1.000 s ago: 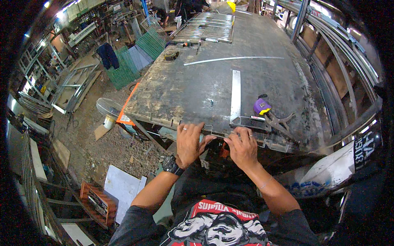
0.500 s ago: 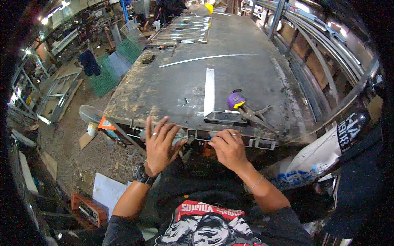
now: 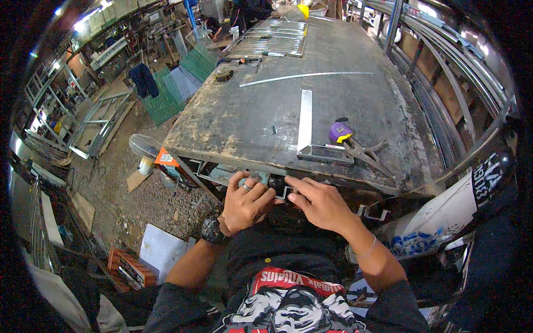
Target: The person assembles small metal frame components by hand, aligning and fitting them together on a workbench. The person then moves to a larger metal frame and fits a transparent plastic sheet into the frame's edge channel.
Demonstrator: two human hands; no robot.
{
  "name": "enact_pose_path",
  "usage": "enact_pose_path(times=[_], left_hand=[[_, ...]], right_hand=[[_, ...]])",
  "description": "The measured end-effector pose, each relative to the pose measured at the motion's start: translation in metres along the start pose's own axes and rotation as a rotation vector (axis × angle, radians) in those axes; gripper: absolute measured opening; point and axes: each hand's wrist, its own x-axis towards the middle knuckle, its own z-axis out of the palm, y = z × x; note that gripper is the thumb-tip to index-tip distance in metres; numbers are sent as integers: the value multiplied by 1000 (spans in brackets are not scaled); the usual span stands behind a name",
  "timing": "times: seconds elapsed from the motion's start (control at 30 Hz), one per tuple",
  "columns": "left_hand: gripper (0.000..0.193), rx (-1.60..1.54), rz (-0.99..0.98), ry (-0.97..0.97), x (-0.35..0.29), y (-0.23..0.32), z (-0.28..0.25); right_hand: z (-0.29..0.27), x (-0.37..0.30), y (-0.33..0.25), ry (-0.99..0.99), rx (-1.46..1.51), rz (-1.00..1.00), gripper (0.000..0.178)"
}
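Observation:
Both my hands are at the front edge of the worktable (image 3: 222, 125), just below its top. My left hand (image 3: 247, 205) is closed, its fingers curled over; what lies inside them is hidden. My right hand (image 3: 322, 205) reaches in from the right with forefinger stretched and thumb apart from it. Between the hands shows a bright, square-bent metal edge (image 3: 285, 194), close to my right thumb. On the tabletop beyond stands a try square (image 3: 305, 119) with a long pale blade. Beside it are a purple and yellow tape measure (image 3: 340, 132) and grey locking pliers (image 3: 369, 155).
A thin metal strip (image 3: 305, 77) lies across the table, with a barred metal grille (image 3: 269, 39) behind it. On the left floor stands a fan (image 3: 144, 146). A white gas cylinder (image 3: 427, 222) leans at right; long metal bars (image 3: 455, 72) fill the rack there.
My hands have come closer together around the bent metal edge. My left fingers have gone from spread to curled, and my right forefinger has stretched out. The view has shifted slightly left.

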Motion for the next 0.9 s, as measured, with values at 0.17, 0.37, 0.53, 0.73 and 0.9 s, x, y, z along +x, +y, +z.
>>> enact_pose_path(times=[0.17, 0.37, 0.53, 0.73, 0.9], left_hand=[[29, 17, -87, 35, 2, 7, -1], [32, -23, -149, 19, 4, 12, -4], [35, -14, -185, 59, -2, 17, 7], [41, -30, -201, 56, -7, 16, 14], [37, -28, -163, 56, 0, 6, 2]], right_hand=[[16, 5, 4, 4, 331, 222, 31], [28, 5, 7, 96, 292, 93, 29], [29, 5, 7, 122, 269, 103, 27], [23, 8, 3, 56, 299, 201, 28], [-12, 13, -12, 40, 177, 58, 41]])
